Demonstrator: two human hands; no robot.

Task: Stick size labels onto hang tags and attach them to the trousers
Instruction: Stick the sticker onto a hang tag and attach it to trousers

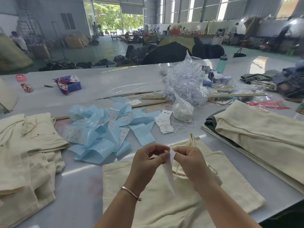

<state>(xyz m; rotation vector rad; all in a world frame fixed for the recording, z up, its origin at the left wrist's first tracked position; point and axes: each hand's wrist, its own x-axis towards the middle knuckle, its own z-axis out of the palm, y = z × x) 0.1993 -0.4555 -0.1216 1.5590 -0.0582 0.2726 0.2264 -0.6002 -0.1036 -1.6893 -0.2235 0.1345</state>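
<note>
My left hand [148, 159] and my right hand [189, 159] meet above a pair of cream trousers [164, 203] lying flat in front of me. Both pinch the top of a white hang tag [169, 171], which hangs down between them. A thin cord at the trousers' waist [176, 172] shows just behind the tag. Whether a size label is on the tag I cannot tell. More hang tags with strings [165, 125] lie in a small stack beyond my hands. Blue backing strips with label sheets [102, 129] are strewn to the left of that stack.
Stacked cream trousers lie at the left [28, 145] and at the right [256, 129]. A heap of clear plastic bags [185, 83], a teal bottle [222, 63], a blue box [72, 85] and dark clothes [279, 79] sit farther back on the white table [79, 186].
</note>
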